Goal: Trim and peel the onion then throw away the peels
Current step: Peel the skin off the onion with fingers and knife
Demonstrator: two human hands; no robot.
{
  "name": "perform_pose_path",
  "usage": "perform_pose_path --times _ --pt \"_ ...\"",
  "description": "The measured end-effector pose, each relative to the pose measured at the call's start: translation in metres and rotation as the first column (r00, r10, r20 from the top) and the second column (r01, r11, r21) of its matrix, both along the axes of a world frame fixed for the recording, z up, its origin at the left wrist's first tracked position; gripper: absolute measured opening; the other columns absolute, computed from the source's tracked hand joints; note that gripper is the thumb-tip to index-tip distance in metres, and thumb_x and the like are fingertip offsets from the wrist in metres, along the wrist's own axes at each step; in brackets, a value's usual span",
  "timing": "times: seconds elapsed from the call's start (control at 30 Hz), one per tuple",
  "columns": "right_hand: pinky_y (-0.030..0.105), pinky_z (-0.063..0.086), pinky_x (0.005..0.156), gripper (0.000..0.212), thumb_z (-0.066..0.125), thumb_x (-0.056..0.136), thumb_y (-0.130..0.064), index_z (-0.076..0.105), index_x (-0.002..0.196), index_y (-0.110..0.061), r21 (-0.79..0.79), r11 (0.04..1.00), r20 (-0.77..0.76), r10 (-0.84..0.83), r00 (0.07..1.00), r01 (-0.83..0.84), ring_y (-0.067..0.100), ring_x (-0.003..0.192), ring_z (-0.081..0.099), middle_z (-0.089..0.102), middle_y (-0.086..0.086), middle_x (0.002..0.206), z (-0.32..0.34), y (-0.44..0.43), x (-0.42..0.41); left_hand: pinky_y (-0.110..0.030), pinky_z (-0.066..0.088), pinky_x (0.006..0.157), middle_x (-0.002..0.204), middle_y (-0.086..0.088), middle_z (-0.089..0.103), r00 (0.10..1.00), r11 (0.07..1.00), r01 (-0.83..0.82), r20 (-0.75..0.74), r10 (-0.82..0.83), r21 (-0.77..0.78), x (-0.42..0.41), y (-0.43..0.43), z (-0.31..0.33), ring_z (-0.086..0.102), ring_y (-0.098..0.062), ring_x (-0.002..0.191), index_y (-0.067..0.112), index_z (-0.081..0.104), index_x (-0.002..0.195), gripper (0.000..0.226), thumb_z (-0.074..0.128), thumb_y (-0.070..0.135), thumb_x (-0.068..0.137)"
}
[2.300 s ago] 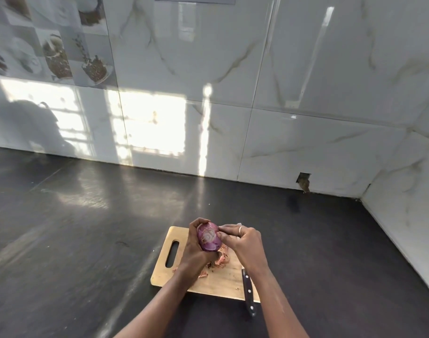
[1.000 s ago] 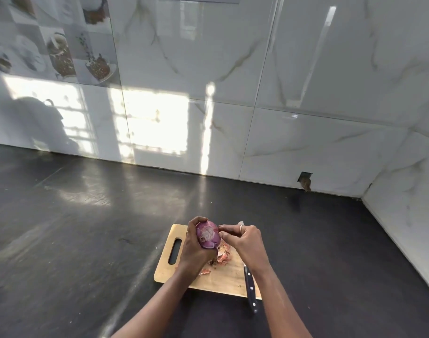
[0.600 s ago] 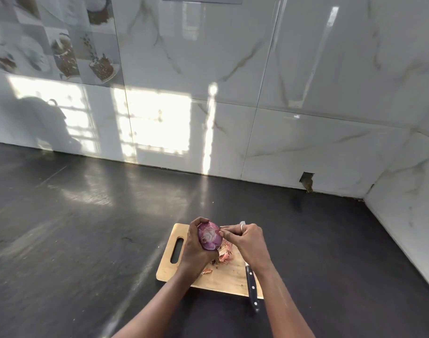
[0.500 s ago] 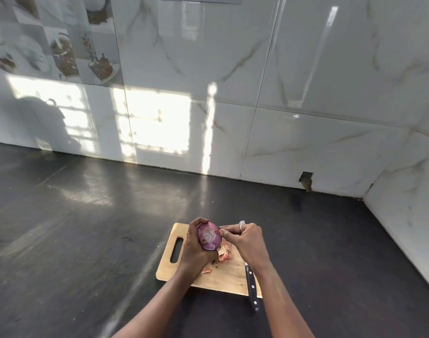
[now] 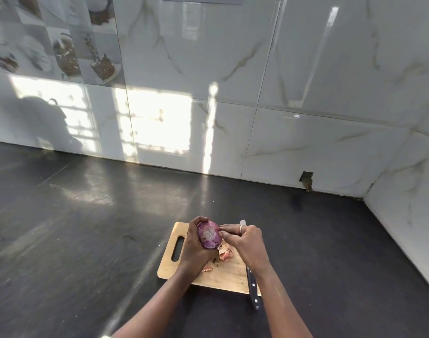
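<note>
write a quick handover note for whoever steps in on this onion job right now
Left hand: shut around the onion, held above the cutting board, cut end up.
Right hand: fingers pinching at the onion's right side, apparently on skin.
Knife: lying on the board's right edge, handle toward the person.
Done: one end trimmed, some peels on the board.
Left: finish peeling, then bin the peels; no bin in view.

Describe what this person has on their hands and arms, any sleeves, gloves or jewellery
Both forearms are bare as far as the frame shows: no sleeves, no gloves, no watch or bracelet. The right hand wears a pale, silvery ring on one of its fingers. The left hand seems to carry a thin band on a finger too, though it is too small to be sure.
</note>
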State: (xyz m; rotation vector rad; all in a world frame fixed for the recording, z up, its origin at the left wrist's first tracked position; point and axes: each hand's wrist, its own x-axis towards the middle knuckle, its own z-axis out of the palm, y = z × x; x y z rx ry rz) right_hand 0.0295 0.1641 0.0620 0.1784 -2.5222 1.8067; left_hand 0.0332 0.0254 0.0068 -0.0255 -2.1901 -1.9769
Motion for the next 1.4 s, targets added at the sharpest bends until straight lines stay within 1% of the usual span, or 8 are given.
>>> perform_pose_path --times 0.2,0.37,0.57,0.77,0.97,1.07,1.2,1.4 --pt "0.044 0.049 0.094 0.018 0.074 0.075 -0.025 0.073 0.079 -0.043 0.148 0.989 -0.056 0.018 0.998 -0.01 0.014 0.093 0.067 0.073 -0.018 0.076 0.002 0.001 -0.004 -0.03 0.05 0.085 0.108 0.006 0.052 1.0 0.999 0.005 -0.003 -0.005 -0.035 0.001 -0.001 0.001 0.056 -0.019 0.101 0.033 0.042 0.108 0.073 0.073 0.012 0.045" --pt "0.054 0.041 0.101 0.006 0.073 0.079 -0.016 0.078 0.082 -0.018 0.219 0.975 -0.114 0.007 0.993 0.018 -0.002 0.073 0.066 0.06 -0.038 0.058 0.003 -0.003 -0.005 -0.033 0.051 0.084 0.108 0.005 0.052 1.0 0.999 -0.005 0.006 0.005 -0.044 0.001 -0.001 -0.001 0.056 -0.02 0.1 0.036 0.042 0.108 0.075 0.073 0.016 0.043" --pt "0.056 0.04 0.101 0.01 0.069 0.082 -0.018 0.077 0.079 -0.014 0.257 0.964 -0.18 -0.025 0.983 0.071 0.01 0.075 0.064 0.058 -0.039 0.056 0.002 -0.009 -0.003 -0.033 0.051 0.084 0.108 0.005 0.052 1.0 0.999 -0.011 0.017 0.012 -0.036 0.002 -0.001 0.0 0.055 -0.021 0.1 0.037 0.042 0.108 0.075 0.072 0.014 0.043" --pt "0.016 0.049 0.084 0.013 0.067 0.084 -0.013 0.076 0.093 -0.011 0.163 0.985 -0.102 -0.039 0.994 0.055 0.01 0.078 0.067 0.068 -0.015 0.074 0.009 -0.01 0.003 -0.027 0.051 0.082 0.108 0.006 0.051 0.999 0.999 -0.026 0.022 0.027 -0.025 -0.001 -0.002 0.002 0.054 -0.019 0.101 0.034 0.042 0.107 0.074 0.071 0.009 0.044" --pt "0.055 0.036 0.105 0.013 0.07 0.08 -0.024 0.077 0.09 -0.021 0.242 0.97 -0.122 0.03 0.992 0.001 -0.002 0.081 0.065 0.059 -0.042 0.065 0.008 -0.011 0.004 -0.021 0.048 0.08 0.107 0.006 0.053 1.0 0.998 -0.021 0.0 0.021 -0.062 -0.003 -0.003 0.001 0.056 -0.018 0.1 0.035 0.041 0.107 0.072 0.072 0.006 0.048" --pt "0.05 0.042 0.101 0.012 0.068 0.084 -0.018 0.077 0.091 -0.015 0.319 0.946 -0.185 0.005 0.983 0.055 0.009 0.077 0.065 0.072 -0.019 0.077 0.012 -0.013 0.003 -0.025 0.049 0.082 0.106 0.007 0.053 0.999 0.996 -0.033 -0.009 0.032 -0.083 -0.003 -0.001 0.0 0.056 -0.019 0.099 0.035 0.041 0.107 0.07 0.072 0.01 0.049" --pt "0.017 0.041 0.073 0.017 0.057 0.09 -0.018 0.073 0.089 -0.012 0.515 0.85 -0.253 0.028 0.967 0.111 0.011 0.068 0.051 0.071 0.001 0.08 0.016 -0.014 0.005 -0.035 0.05 0.087 0.109 0.007 0.053 1.0 0.997 -0.022 -0.011 0.021 -0.08 -0.002 0.002 -0.004 0.056 -0.022 0.102 0.044 0.041 0.108 0.078 0.075 0.013 0.045" --pt "0.022 0.055 0.077 0.014 0.065 0.082 -0.007 0.074 0.084 -0.018 0.147 0.98 -0.109 -0.116 0.987 0.131 0.014 0.081 0.068 0.072 -0.006 0.078 0.008 -0.011 0.002 -0.034 0.053 0.082 0.111 0.004 0.051 0.999 0.998 -0.049 -0.008 0.049 -0.033 -0.005 0.001 0.0 0.055 -0.022 0.102 0.042 0.041 0.108 0.077 0.071 0.011 0.044"
